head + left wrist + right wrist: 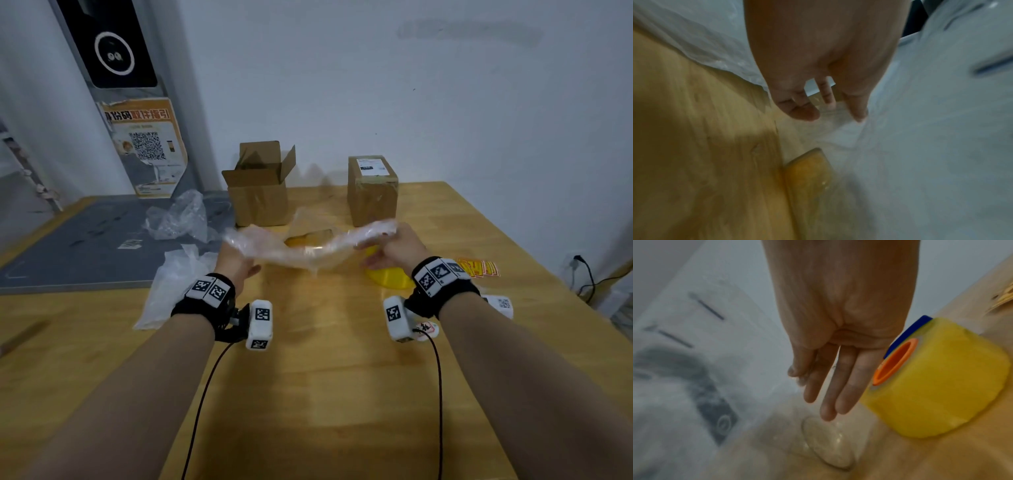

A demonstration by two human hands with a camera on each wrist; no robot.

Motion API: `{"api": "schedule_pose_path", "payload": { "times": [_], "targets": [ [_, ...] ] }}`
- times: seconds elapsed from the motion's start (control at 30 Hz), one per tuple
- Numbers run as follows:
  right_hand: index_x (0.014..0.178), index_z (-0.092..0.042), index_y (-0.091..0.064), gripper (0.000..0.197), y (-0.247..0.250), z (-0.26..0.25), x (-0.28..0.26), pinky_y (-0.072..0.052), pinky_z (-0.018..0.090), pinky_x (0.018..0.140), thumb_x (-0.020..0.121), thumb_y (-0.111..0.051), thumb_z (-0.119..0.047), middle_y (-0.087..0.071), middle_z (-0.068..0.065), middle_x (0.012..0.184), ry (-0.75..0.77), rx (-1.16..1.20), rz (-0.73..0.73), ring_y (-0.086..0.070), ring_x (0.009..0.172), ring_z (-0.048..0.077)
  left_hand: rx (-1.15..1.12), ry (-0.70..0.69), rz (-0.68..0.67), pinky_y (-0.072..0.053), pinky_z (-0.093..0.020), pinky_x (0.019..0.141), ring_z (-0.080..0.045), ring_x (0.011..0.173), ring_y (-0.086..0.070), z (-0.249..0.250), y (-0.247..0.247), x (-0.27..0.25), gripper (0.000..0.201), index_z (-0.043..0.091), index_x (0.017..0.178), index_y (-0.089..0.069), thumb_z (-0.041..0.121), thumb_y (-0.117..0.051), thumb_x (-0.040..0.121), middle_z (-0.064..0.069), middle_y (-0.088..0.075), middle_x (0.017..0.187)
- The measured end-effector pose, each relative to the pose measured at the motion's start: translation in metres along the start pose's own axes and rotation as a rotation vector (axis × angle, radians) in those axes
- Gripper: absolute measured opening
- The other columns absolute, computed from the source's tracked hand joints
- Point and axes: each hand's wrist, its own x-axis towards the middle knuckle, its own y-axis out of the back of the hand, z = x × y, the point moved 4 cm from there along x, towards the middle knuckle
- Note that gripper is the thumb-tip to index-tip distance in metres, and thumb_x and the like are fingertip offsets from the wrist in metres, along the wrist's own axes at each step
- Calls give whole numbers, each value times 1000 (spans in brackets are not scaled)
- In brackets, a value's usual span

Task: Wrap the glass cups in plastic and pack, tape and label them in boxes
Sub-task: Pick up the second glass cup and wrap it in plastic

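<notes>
One box (372,190) is already done: it stands shut near the tabletop's far edge, taped over and with a label on its top. Beside it to the left, the open box (258,192) still waits with its flaps up, so the packing, taping and labelling of that one look to be left. What you are on now appears to be the wrapping.

You hold a sheet of plastic wrap (308,245) stretched above the middle of the tabletop. Its long axis runs left to right across your front, with the right end a little higher and farther from you than the left. Your left hand (236,263) has one end, though how its fingers (803,112) take it is not clear, since they look nearly straight in the wrist view. Your right hand (394,250) pinches the other end between thumb and forefinger, the remaining fingers (840,394) straight.

The glass cup (826,441) sits under the sheet, near the middle of the tabletop; through the blur and the film I cannot tell whether it is upright or tipped. The yellow roll (937,379) lies just right of it, by your right hand. Spare crumpled plastic (178,219) lies toward the left edge.
</notes>
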Motion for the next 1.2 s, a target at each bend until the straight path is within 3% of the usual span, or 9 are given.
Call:
{"api": "schedule_pose_path", "payload": {
  "times": [0.1,0.33,0.47,0.53,0.7,0.9,1.03,1.13,1.2],
  "targets": [
    [116,-7,-71,25,8,-11,3,-64,39,63,103,-63,-26,-79,12,101,50,111,70,-75,70,34,-80,-46,85,-45,-28,63,-15,83,-65,13,10,11,9,23,93,-63,22,-61,102,0,-69,97],
    [114,0,-67,27,3,-30,1,-65,47,79,102,-66,-24,-76,22,103,51,322,51,-73,82,38,-205,-85,56,-57,-27,56,-21,73,-75,37,14,22,13,13,95,-54,15,-52,107,-9,-69,95],
    [108,0,-68,22,-3,-24,0,-63,47,88,101,-66,-21,-74,19,94,21,421,60,-73,87,38,-243,-97,-14,-60,-34,71,-26,80,-77,33,17,20,18,10,91,-53,12,-46,108,-18,-74,97],
    [111,1,-69,26,-8,-18,0,-61,44,92,102,-65,-23,-75,18,98,15,418,52,-74,93,36,-280,-100,-6,-61,-35,70,-28,78,-77,29,20,20,22,9,87,-54,11,-46,107,-19,-71,90],
    [105,-5,-73,26,-15,0,-6,-59,43,97,101,-66,-29,-77,10,104,-29,376,46,-74,104,33,-307,-78,13,-64,-40,77,-29,75,-75,15,28,17,8,4,102,-52,10,-49,106,-16,-66,84],
    [111,1,-69,30,-16,12,-24,-64,42,85,98,-71,-25,-75,16,103,-39,316,73,-77,90,35,-327,-58,40,-62,-40,83,-27,75,-73,-6,32,-1,11,4,96,-59,12,-59,103,-13,-67,79],
    [87,-4,-74,38,-10,12,-26,-58,36,65,87,-81,-42,-67,8,79,42,104,215,-61,60,21,-286,-83,24,-62,-35,83,-25,80,-72,-13,30,-13,16,5,100,-66,20,-66,100,-14,-69,91],
    [78,-9,-76,40,-5,15,-31,-52,37,63,88,-77,-47,-56,0,54,39,8,284,-50,48,16,-230,-48,93,-62,-35,78,-21,72,-71,-17,36,-17,16,2,101,-67,17,-63,102,-11,-71,81],
    [77,-9,-75,37,-5,17,-38,-53,37,64,92,-73,-43,-59,5,58,12,-9,284,-52,48,17,-179,-11,139,-62,-34,71,-22,68,-69,-22,43,-17,16,0,106,-64,15,-62,102,-12,-69,81]
  ]
}}
